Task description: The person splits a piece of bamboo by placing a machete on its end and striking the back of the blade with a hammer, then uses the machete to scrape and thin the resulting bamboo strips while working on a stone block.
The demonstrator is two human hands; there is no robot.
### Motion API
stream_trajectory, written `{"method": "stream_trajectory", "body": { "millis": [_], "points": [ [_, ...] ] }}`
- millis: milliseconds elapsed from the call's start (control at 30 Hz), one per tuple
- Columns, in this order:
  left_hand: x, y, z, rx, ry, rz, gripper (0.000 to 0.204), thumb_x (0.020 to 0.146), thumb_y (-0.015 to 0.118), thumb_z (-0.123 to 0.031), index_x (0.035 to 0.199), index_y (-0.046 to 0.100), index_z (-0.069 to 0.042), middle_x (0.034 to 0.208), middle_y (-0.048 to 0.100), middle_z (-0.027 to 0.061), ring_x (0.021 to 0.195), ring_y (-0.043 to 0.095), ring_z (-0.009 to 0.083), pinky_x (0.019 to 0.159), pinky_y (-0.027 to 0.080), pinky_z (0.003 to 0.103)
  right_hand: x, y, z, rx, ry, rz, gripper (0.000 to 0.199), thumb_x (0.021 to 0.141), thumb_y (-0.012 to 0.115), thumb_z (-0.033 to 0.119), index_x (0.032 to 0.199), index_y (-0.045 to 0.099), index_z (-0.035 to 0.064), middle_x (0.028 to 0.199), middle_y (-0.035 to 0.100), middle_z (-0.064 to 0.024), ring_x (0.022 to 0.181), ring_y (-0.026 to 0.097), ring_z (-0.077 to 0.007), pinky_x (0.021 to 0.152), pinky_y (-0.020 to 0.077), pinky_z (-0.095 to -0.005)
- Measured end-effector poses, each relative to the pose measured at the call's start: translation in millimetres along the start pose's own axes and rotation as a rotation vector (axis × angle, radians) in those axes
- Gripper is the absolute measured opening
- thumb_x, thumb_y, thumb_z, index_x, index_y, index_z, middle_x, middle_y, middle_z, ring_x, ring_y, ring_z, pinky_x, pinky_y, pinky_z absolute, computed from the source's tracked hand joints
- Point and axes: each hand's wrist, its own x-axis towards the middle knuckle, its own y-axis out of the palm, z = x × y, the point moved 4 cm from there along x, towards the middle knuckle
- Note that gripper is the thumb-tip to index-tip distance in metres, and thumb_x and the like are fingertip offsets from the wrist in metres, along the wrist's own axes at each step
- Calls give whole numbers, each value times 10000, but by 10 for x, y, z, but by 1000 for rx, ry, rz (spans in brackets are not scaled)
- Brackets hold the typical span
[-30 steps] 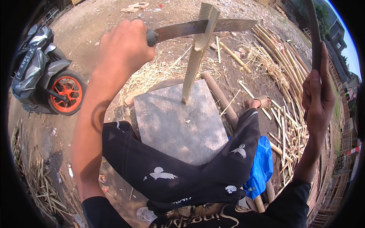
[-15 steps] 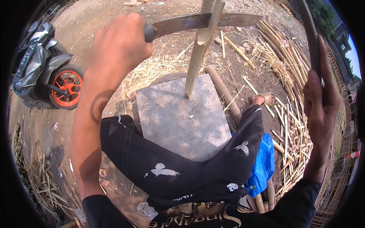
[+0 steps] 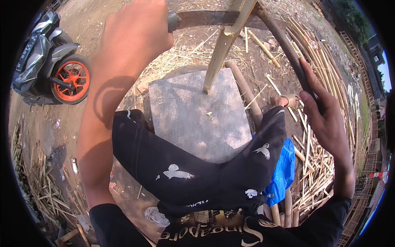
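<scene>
High at the upper left, my left hand (image 3: 133, 37) is closed round the handle of a machete (image 3: 201, 19). Its blade runs sideways to the right and crosses a split bamboo piece (image 3: 224, 47), seemingly lodged in it. The bamboo leans a little to the right, its lower end on a square grey slab (image 3: 185, 111) between my legs. My right hand (image 3: 327, 113) grips a dark stick (image 3: 287, 47), fingers along it and thumb on the near side. The stick's far end overlaps the bamboo and blade; whether it touches them I cannot tell.
A grey motorcycle with an orange wheel (image 3: 70, 79) stands at the left. Long bamboo strips (image 3: 325, 61) and cut slats (image 3: 317, 181) lie at the right. A bamboo pole (image 3: 245, 92) rests beside the slab, with a blue plastic sheet (image 3: 282, 173) by my leg.
My right hand has swung inward to the left, bringing the stick from upright at the side to slanting toward the bamboo. My left hand and the machete sit slightly higher in view.
</scene>
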Motion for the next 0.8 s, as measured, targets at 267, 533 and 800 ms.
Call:
{"method": "stream_trajectory", "body": {
  "millis": [267,533,800],
  "points": [
    [-114,196,-99,-127,30,-99,225,744,694,-201,864,689,-10,852,689,198,818,688,388,742,558,469,-124,-613,178,62,28,-501,436,1039,531,211,1454,489,84,631,401,64,488,325,-12,439,217,-203],
    [-176,342,-290,-43,101,66,198,772,672,-196,874,691,-27,867,693,177,821,694,364,736,563,458,86,321,-357,85,169,217,455,1020,519,146,1468,462,91,1413,541,-218,1295,541,-258,1094,367,-372],
    [-401,994,-191,-191,-161,274,201,781,671,-205,890,699,-38,884,702,194,865,696,376,759,560,471,77,37,-351,126,121,-201,456,1037,528,195,1487,463,162,937,567,-6,763,491,-56,682,388,-234]
  ]
}}
